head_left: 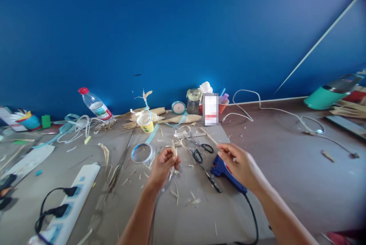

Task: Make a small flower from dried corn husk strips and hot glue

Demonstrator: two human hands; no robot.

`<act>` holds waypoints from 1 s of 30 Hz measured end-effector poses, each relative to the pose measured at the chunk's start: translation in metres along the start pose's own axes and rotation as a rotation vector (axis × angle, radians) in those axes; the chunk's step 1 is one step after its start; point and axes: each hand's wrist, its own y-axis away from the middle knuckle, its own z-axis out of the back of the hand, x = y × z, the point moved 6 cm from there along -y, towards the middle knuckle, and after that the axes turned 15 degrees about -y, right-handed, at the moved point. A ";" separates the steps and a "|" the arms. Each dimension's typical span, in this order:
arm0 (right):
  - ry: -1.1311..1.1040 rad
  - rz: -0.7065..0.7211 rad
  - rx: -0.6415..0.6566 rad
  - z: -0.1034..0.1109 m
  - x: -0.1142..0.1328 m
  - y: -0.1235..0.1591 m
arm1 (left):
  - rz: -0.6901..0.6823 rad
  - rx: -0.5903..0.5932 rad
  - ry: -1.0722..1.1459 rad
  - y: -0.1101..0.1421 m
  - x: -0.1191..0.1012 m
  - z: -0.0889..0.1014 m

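My left hand (166, 163) pinches a pale strip of dried husk (174, 149) between thumb and fingers, upright above the table. My right hand (240, 163) hovers over a blue glue gun (225, 174) with fingers loosely curved and apart; it overlaps the gun's upper side, and I see no grip on its handle. Between the hands are black-handled scissors (198, 156) and a slim black-and-silver tool (213, 182). Husk scraps (194, 201) lie around my left hand. A roll of clear tape (142, 153) is left of it.
A white power strip (77, 195) with black plugs lies at left. Toward the blue wall stand a tilted water bottle (97, 105), a yellow-and-white cup (145, 123), a glass jar (193, 102) and a ribbon spool (178, 107). A white cable (281, 110) crosses the right side.
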 end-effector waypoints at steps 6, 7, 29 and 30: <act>0.478 -0.038 0.200 -0.051 -0.024 -0.019 | 0.019 -0.030 -0.016 -0.003 0.011 0.002; 0.560 -0.049 0.229 -0.059 -0.024 -0.023 | 0.019 -0.047 -0.023 -0.003 0.011 0.004; 0.472 -0.154 0.220 -0.054 -0.035 -0.053 | 0.015 -0.130 0.051 -0.002 0.004 0.012; 0.331 -0.181 0.181 -0.048 -0.035 -0.054 | 0.022 -0.133 0.061 -0.002 0.004 0.012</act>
